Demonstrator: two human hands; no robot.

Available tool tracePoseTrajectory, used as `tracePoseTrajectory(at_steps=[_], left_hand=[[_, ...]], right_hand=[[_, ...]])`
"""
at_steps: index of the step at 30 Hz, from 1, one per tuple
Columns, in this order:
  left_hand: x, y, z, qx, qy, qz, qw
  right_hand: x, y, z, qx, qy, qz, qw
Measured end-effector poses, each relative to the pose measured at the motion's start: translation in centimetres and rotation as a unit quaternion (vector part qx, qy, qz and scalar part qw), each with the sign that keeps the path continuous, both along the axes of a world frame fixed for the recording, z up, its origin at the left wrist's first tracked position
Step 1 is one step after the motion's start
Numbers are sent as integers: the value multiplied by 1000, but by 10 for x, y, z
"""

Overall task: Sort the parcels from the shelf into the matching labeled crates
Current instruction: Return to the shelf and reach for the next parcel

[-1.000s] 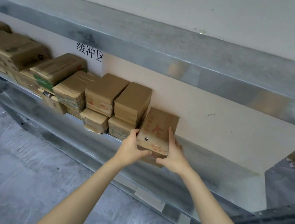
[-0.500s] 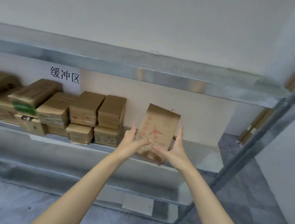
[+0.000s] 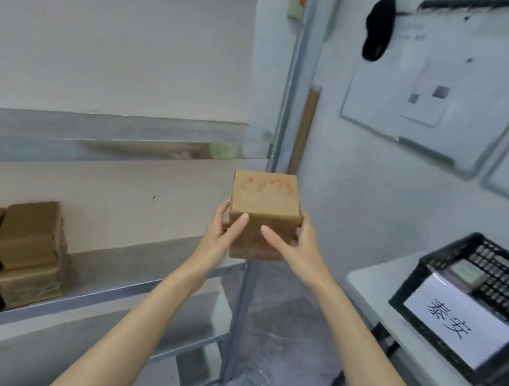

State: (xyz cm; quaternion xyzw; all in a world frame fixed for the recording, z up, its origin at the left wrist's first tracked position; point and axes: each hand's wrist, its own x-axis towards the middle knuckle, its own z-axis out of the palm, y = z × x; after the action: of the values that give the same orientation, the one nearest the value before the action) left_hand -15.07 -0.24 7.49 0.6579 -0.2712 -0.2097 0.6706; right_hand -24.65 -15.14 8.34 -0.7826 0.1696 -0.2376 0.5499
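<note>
I hold a brown cardboard parcel (image 3: 263,200) with faded red print in the air, off the metal shelf (image 3: 122,288) and near its right post. My left hand (image 3: 224,237) grips its left side and my right hand (image 3: 296,247) its right side, thumbs across the front face. More brown parcels (image 3: 30,246) stay stacked at the shelf's left end. To the right, a black plastic crate (image 3: 452,263) with a white paper label in black characters stands on a white table (image 3: 371,284); a small box lies inside it.
The shelf's upright post (image 3: 245,306) stands between the shelf and the table. A whiteboard (image 3: 459,74) with papers hangs on the right wall, a black cap (image 3: 378,27) beside it. Grey floor shows between post and table.
Both hands lifted the parcel off the shelf and carried it right. The view swung right, and the table with the labelled crate came into sight.
</note>
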Motion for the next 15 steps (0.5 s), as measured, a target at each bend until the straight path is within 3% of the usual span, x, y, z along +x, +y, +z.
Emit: tracePoseTrajectory(at_steps=[10, 15], left_hand=[[-73, -115, 22, 9, 1, -149, 989], [-115, -179, 22, 3, -56, -234, 971]], right_hand=[[-135, -82, 16, -36, 11, -175, 984], [-198, -125, 12, -67, 14, -233, 970]])
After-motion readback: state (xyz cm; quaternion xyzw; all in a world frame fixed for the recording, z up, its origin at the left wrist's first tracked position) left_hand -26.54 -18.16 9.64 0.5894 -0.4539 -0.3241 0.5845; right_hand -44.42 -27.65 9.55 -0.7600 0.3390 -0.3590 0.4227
